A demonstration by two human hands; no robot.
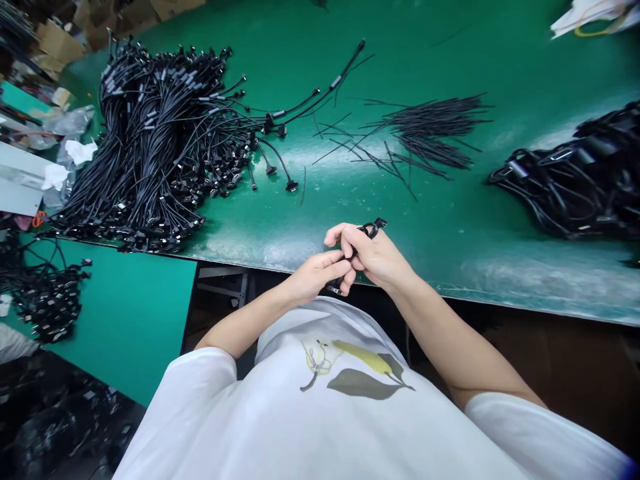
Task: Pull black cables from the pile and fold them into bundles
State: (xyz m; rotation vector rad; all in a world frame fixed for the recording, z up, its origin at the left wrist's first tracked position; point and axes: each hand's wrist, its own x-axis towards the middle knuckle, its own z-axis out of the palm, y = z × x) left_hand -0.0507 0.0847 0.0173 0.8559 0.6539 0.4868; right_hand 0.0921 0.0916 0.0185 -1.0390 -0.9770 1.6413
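Observation:
Both my hands meet at the near edge of the green table [350, 173]. My right hand [373, 257] is closed around a short black cable [371, 229], coiled up, whose loop and connector stick out above my fingers. My left hand [320, 273] pinches the lower end of the same cable, where a small connector shows below my fingers. The hands touch each other.
A big heap of black cables [155, 140] lies at the left. Loose black cable ties [430, 130] are spread in the middle back. Bundled cables [580, 177] sit at the right. A lower green table [125, 320] with more cables [45, 293] stands to my left.

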